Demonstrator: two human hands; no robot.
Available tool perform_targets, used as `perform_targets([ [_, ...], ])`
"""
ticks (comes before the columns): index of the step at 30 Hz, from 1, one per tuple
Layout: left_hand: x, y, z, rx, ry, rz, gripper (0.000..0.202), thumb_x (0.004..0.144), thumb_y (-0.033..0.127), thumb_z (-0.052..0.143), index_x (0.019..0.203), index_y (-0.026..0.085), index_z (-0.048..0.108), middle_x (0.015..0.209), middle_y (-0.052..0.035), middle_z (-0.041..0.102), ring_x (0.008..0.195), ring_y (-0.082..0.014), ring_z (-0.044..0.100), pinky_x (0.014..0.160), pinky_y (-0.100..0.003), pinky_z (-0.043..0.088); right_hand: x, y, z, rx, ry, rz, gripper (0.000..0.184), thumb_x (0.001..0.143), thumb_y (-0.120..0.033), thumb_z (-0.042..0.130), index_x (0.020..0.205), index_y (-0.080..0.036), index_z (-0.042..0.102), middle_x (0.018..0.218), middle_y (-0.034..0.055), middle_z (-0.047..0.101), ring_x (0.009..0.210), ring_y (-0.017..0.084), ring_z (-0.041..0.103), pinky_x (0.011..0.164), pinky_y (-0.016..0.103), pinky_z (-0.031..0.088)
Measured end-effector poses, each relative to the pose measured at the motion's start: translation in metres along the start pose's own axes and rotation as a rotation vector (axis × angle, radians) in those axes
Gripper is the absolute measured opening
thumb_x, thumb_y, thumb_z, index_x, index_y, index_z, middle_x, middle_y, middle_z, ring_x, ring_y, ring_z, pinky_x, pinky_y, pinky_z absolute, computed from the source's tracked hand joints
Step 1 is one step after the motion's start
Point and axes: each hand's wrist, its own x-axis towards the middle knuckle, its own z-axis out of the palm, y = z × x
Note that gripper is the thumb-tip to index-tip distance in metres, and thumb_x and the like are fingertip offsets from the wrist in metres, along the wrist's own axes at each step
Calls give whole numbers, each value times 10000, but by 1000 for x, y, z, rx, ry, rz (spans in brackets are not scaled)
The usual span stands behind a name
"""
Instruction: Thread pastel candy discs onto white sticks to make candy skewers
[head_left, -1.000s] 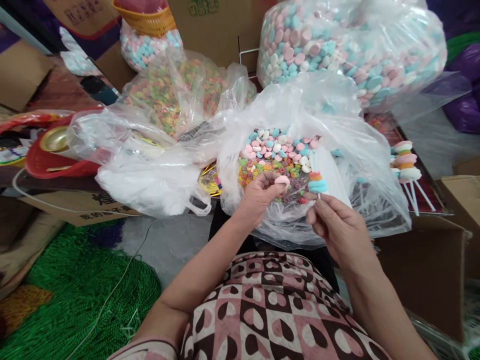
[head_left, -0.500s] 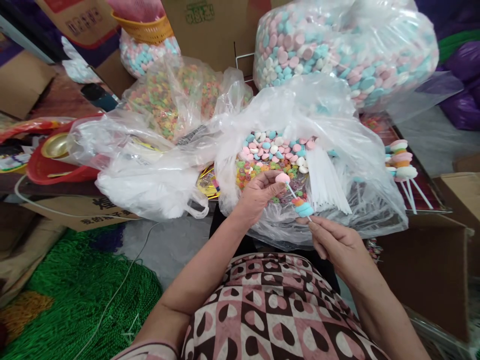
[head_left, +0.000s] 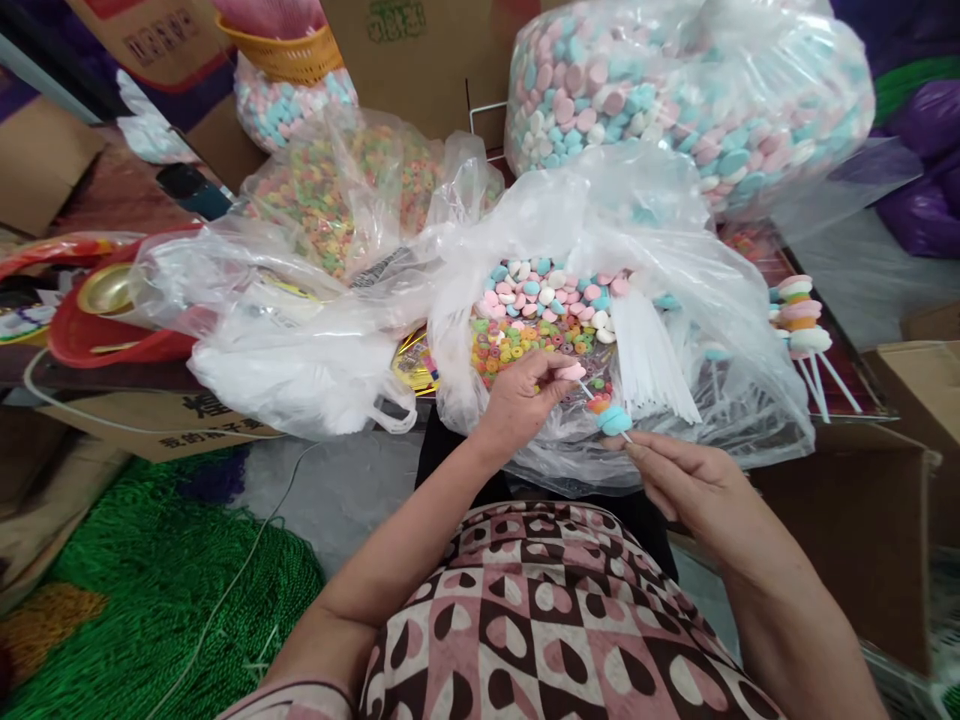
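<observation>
My left hand (head_left: 521, 400) pinches a pink candy disc (head_left: 572, 372) at the tip of a thin white stick (head_left: 589, 393). My right hand (head_left: 679, 475) grips the lower end of that stick, which carries an orange ring and blue discs (head_left: 611, 416). Both hands hover over an open clear plastic bag (head_left: 697, 300) holding pastel candy discs (head_left: 544, 288), small coloured rings (head_left: 510, 345) and a bundle of white sticks (head_left: 652, 360).
Finished candy sticks (head_left: 801, 325) lie to the right on a tray. Big bags of pastel candy (head_left: 675, 90) and coloured rings (head_left: 337, 190) stand behind. A red basket (head_left: 97, 335) sits at left, green netting (head_left: 157, 590) on the floor, a cardboard box (head_left: 855, 530) at right.
My right hand tilted the stick from upright toward my left hand, and the pink disc in my left hand met the stick's tip. Both hands drifted slightly lower.
</observation>
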Motion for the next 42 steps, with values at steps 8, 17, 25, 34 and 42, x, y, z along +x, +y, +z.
perform_targets([
  [8, -6, -3, 9, 44, 31, -40, 235, 884, 394, 684, 1018, 202, 702, 1002, -42, 749, 916, -160, 694, 868, -294, 542, 3, -1, 10, 55, 60, 2, 428, 834, -527, 649, 938, -131, 774, 437, -51, 379, 421, 98, 307, 452, 264, 178],
  [17, -22, 12, 22, 286, -4, 92, 296, 983, 298, 506, 1197, 197, 684, 1210, -94, 744, 1104, -203, 709, 980, -331, 561, 15, 11, 32, 110, 158, -140, 384, 898, -519, 607, 931, -160, 741, 472, -53, 432, 438, 100, 351, 441, 249, 235],
  [25, -4, 12, -12, 157, 94, 57, 352, 986, 313, 509, 1316, 236, 602, 1282, -82, 700, 1129, -188, 684, 1004, -350, 535, 22, 10, 13, 378, 293, -97, 409, 776, -570, 760, 853, -171, 713, 472, -55, 442, 422, 74, 295, 409, 224, 153],
  [34, 22, 11, -21, 1127, -202, 186, 235, 953, 206, 531, 891, 209, 758, 896, -80, 702, 966, -249, 600, 927, -421, 432, 17, 9, 12, 441, 312, -78, 388, 750, -556, 785, 800, -183, 694, 454, -53, 423, 427, 81, 273, 405, 230, 147],
  [42, 36, 9, -11, 1243, -375, 174, 191, 880, 114, 558, 860, 182, 735, 983, -122, 689, 1034, -303, 589, 949, -478, 400, 16, 9, 12, 417, 340, -90, 385, 770, -559, 764, 822, -184, 694, 473, -52, 420, 434, 90, 297, 405, 236, 156],
])
